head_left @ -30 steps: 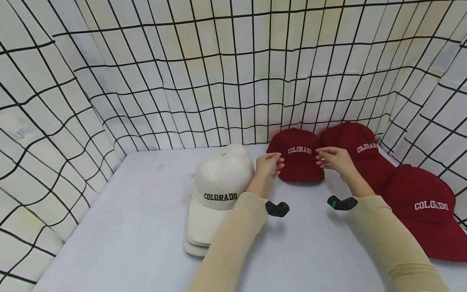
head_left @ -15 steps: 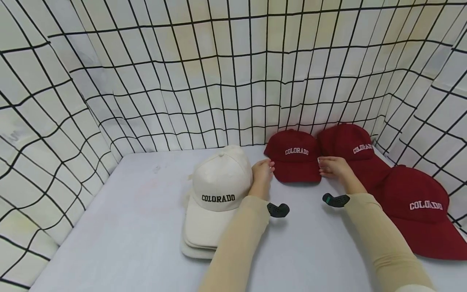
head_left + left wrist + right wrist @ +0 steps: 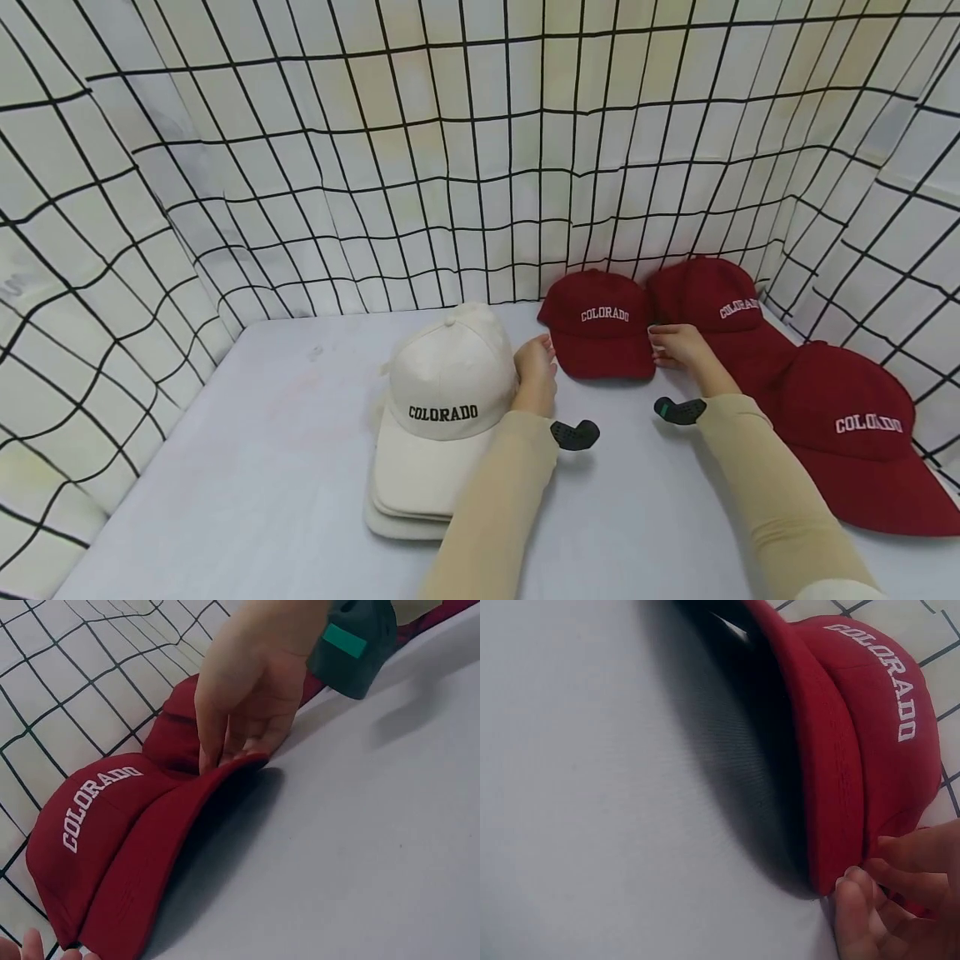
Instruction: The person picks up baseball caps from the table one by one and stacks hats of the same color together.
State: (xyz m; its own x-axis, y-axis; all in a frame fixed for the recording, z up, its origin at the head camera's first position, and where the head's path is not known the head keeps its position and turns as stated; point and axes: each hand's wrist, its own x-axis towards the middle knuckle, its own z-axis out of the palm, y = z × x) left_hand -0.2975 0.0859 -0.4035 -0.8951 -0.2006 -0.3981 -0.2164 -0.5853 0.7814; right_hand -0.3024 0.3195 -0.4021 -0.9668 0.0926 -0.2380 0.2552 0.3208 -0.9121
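A red baseball cap (image 3: pixel 605 346) with white COLORADO lettering rests at the back of the table, brim toward me. My left hand (image 3: pixel 535 373) is at the left side of its brim, fingers bent around the corner; only some fingertips (image 3: pixel 31 949) show in the left wrist view. On the opposite side my right hand (image 3: pixel 684 350) pinches the brim's corner between thumb and fingers, seen closely in the right wrist view with the cap (image 3: pixel 889 705). Just left of my left arm lies a stack of cream caps (image 3: pixel 453 392) with dark COLORADO lettering.
More red caps (image 3: pixel 851 400) stand along the right side, one in the back right corner, close to my right hand and sleeve. A black grid net (image 3: pixel 480 175) over white sheeting encloses the white table (image 3: pixel 285 450) at the back and sides.
Both hands have come down from beside the red cap's crown to the sides of its brim, and the fingers have closed at its corners. The head view has shifted slightly.
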